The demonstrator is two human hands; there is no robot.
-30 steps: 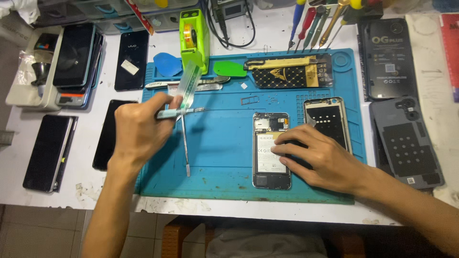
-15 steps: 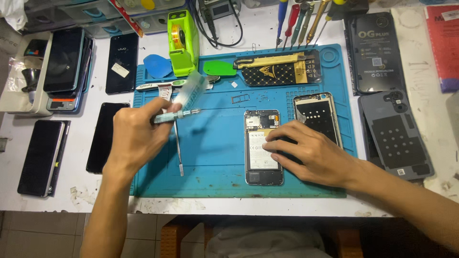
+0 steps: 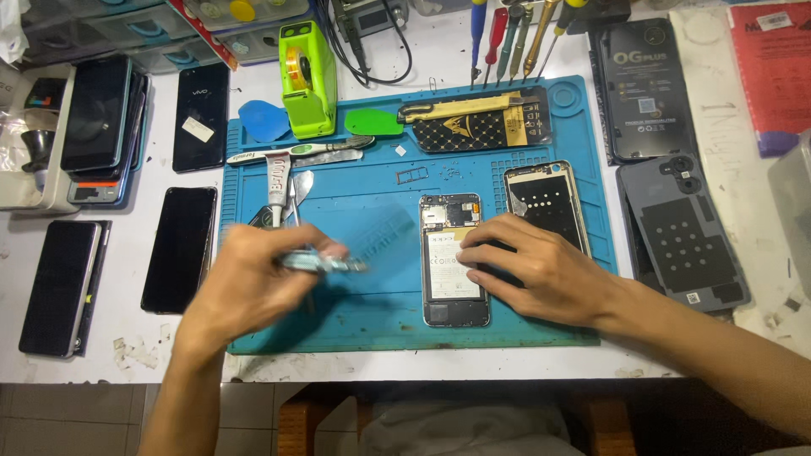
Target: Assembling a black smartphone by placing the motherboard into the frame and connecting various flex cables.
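We look down from a head-worn camera at a white worktop [image 3: 735,76] covered in the middle by a blue repair mat [image 3: 380,312]. Our right hand [image 3: 528,266] lies flat on the mat, fingers spread and pressing on the right edge of an opened phone [image 3: 454,257], whose back cover is off so the battery and circuit board show. The phone sits near the centre of the mat, upright along its length, just left of that hand.

Our left hand [image 3: 253,279] is closed around a slim, pale tool [image 3: 325,263] that points right toward the phone; the tool is blurred, so we cannot tell exactly what kind it is. Its tip is near the phone but not touching it.

Just right of the opened phone, partly under our right fingers, lies a gold-rimmed phone frame [image 3: 549,198]. At the top of the mat rest a black and gold patterned back cover [image 3: 481,127], a green pick [image 3: 373,124], a blue pick [image 3: 262,120] and a glue tube [image 3: 277,181]. A bright green tape dispenser [image 3: 308,76] stands at the mat's upper left edge. Screwdrivers [image 3: 515,38] lie above the mat. Several dark phones [image 3: 179,249] lie to the left on the worktop, and a grey back cover [image 3: 684,232] lies to the right.
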